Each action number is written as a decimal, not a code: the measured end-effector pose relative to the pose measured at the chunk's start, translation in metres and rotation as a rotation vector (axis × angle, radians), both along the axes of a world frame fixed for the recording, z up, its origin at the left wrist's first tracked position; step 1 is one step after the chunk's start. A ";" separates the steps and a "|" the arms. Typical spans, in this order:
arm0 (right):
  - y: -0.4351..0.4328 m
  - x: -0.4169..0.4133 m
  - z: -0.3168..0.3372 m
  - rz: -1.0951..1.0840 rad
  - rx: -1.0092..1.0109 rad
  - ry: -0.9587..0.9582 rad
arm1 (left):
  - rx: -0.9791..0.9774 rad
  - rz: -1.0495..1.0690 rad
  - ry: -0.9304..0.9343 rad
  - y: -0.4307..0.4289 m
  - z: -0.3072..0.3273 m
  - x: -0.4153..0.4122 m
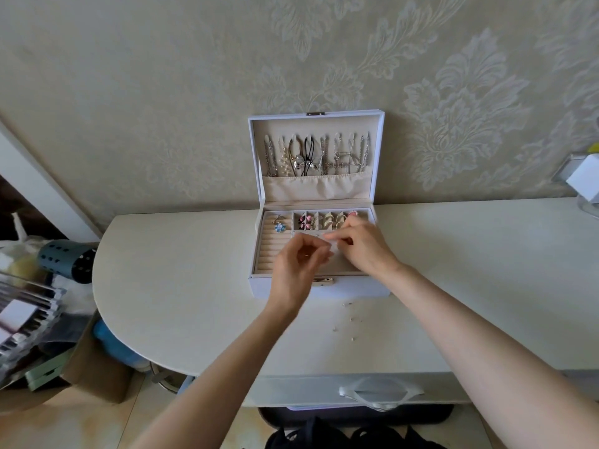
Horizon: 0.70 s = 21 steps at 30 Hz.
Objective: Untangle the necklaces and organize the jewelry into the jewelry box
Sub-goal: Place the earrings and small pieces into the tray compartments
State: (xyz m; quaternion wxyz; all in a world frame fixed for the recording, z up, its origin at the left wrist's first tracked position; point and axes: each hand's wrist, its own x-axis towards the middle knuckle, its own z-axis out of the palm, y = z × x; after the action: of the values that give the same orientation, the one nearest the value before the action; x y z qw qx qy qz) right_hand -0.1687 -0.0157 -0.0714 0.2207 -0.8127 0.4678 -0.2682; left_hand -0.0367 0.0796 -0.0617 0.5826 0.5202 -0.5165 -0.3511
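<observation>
left fingers point(319, 254) and right fingers point(339, 237) are curled in and pinched on a small pale item point(331, 247), too blurred to be identified. left hand point(298, 265) and right hand point(366, 251) are held close together just above the tray point(269, 251) of the open jewelry box point(285, 288). necklaces point(316, 155) are hung in the upright lid point(256, 150). a blue flower ring point(279, 227) is seated in the tray's left rolls. tiny beads point(349, 319) are scattered on the tabletop point(181, 273) in front of the box.
</observation>
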 end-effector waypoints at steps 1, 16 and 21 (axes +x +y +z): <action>0.000 0.000 0.001 -0.004 0.015 -0.018 | 0.058 -0.028 0.077 -0.005 0.003 0.002; 0.003 -0.003 0.005 0.039 0.208 -0.242 | 0.391 -0.189 0.451 -0.030 0.013 0.022; 0.005 -0.005 0.006 0.028 0.236 -0.351 | 0.398 -0.164 0.417 -0.030 0.015 0.021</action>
State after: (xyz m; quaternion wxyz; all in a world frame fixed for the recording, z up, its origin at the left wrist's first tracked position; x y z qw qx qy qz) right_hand -0.1739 -0.0103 -0.0650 0.3961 -0.7286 0.4391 -0.3457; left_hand -0.0160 0.0496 -0.0470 0.5323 0.4973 -0.3471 -0.5906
